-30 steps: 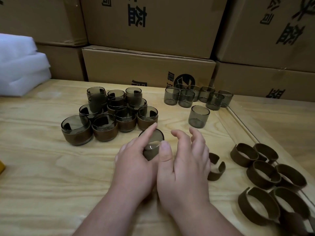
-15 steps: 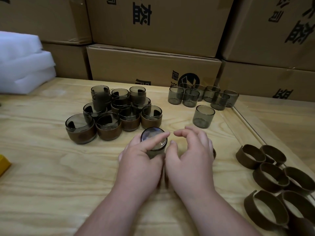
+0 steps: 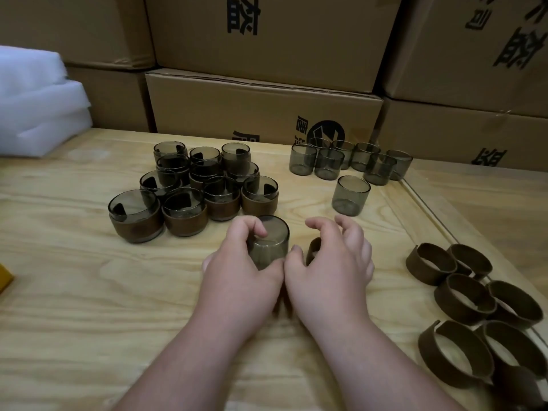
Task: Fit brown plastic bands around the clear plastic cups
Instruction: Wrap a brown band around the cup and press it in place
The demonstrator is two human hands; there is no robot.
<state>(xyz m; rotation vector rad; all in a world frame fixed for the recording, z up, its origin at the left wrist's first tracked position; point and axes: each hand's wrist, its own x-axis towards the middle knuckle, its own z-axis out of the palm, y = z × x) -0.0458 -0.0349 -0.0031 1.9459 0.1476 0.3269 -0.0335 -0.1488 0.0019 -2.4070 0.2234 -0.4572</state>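
Observation:
My left hand [image 3: 240,274] grips a clear smoky cup [image 3: 271,243] at the middle of the table, thumb and fingers wrapped on its sides. My right hand [image 3: 332,268] hovers over a brown band [image 3: 313,250] just right of that cup, fingers curled; the band shows only partly under the palm and whether I hold it is unclear. Several banded cups [image 3: 189,191] cluster at the back left. Bare cups [image 3: 350,158] stand at the back right, one single cup [image 3: 350,195] nearer. Loose brown bands [image 3: 474,304] lie at the right.
Cardboard boxes [image 3: 261,111] are stacked along the table's far edge. White foam sheets [image 3: 38,108] lie at the back left. A yellow object [image 3: 4,277] pokes in at the left edge. A raised wooden strip [image 3: 430,209] runs along the right side of the table.
My left hand has closed around the cup and set it more upright. My right hand has moved over the loose band, which now sits under its palm.

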